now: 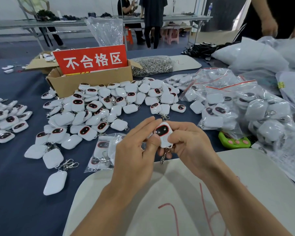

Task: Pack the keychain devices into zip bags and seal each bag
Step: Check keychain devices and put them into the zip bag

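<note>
A white keychain device [163, 135] with a dark red-rimmed face is held up between both hands above the white board [245, 176]. My right hand [189, 143] grips its right side and bottom, and its metal clasp dangles below. My left hand [136, 149] pinches its left edge with thumb and fingertips. A clear zip bag [102, 152] holding a few devices lies flat on the blue cloth just left of my left hand. A large loose heap of devices [100, 106] covers the cloth behind.
A cardboard box [92, 80] with a red sign stands behind the heap, and a bag of metal clasps [152, 65] lies to its right. Filled zip bags [228, 106] pile up at the right. A green gadget [233, 140] lies near the board. Another person's hand [269, 26] is at the far right.
</note>
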Tool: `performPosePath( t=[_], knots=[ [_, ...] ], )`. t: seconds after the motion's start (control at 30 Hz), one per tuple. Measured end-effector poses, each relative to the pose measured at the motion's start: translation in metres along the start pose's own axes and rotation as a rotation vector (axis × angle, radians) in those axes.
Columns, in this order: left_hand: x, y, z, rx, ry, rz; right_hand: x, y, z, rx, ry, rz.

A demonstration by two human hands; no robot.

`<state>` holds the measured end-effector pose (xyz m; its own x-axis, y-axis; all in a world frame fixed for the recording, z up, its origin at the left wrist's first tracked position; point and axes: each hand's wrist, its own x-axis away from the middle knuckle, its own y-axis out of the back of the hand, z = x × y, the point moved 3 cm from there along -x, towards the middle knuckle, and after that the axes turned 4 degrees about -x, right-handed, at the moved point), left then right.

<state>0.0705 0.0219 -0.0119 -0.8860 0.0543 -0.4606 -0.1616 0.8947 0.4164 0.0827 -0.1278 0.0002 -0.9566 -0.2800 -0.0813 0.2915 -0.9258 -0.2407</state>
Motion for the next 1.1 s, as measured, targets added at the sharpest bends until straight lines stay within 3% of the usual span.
performPosePath(
  t=[0.33,0.4,0.53,0.67,0.87,1.1],
  knots=[
    [-0.002,0.008,0.0,0.115,0.089,-0.122,-0.001,-0.003,-0.006,0.179,0.032,0.078],
    [-0.003,0.009,-0.002,0.144,0.106,-0.152,-0.003,0.0,-0.007,0.113,0.018,0.042],
    [-0.004,0.01,-0.002,0.182,0.12,-0.179,-0.004,0.015,-0.006,-0.26,-0.072,-0.109],
    [-0.003,0.009,0.001,0.198,0.169,-0.163,-0.001,0.016,-0.011,-0.265,-0.157,-0.127],
    [-0.004,-0.001,0.007,0.325,0.304,-0.009,-0.002,0.018,-0.006,-0.138,0.033,-0.324],
    [-0.009,0.004,0.013,0.338,0.267,-0.06,0.002,0.011,0.0,0.054,0.154,-0.293]
  ],
)
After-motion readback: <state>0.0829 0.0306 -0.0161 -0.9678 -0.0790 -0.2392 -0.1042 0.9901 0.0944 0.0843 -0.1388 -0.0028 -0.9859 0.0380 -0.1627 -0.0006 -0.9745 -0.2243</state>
